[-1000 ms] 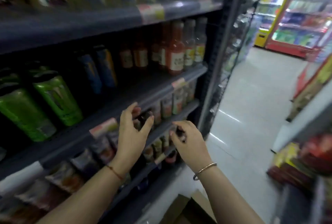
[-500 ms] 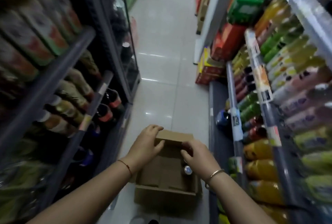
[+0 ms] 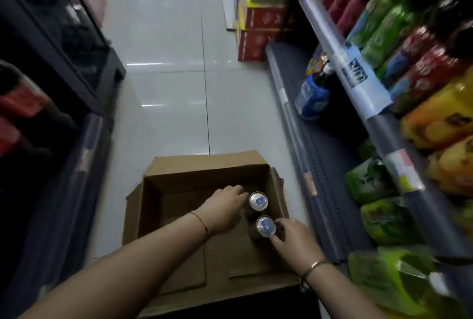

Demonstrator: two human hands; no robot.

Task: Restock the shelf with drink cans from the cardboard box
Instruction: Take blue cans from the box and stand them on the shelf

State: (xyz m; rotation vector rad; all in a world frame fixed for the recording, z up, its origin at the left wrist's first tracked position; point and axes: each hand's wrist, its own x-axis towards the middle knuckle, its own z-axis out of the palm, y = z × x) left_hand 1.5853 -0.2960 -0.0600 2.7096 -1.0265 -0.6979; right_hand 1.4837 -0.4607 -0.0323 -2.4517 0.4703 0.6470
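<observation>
An open cardboard box (image 3: pixel 151 216) sits on the aisle floor below me. Two drink cans with silver tops and blue tabs stand upright at its right side: a far can (image 3: pixel 258 200) and a near can (image 3: pixel 266 226). My left hand (image 3: pixel 225 210) reaches into the box, its fingers wrapped round the side of the far can. My right hand (image 3: pixel 294 242) holds the near can by its rim with the fingertips. The dark shelf unit (image 3: pixel 84 155) on the left is blurred.
A grey shelf (image 3: pixel 314 165) runs along the right, with a blue bottle (image 3: pixel 311 97) on its lowest level and green, red and yellow drinks above. Red and yellow cartons (image 3: pixel 258 27) are stacked farther down the white tiled aisle (image 3: pixel 166 88).
My view swung from the left shelf down to the box. Both hands left the shelf, passed the box's flaps, and now grip the two cans inside it.
</observation>
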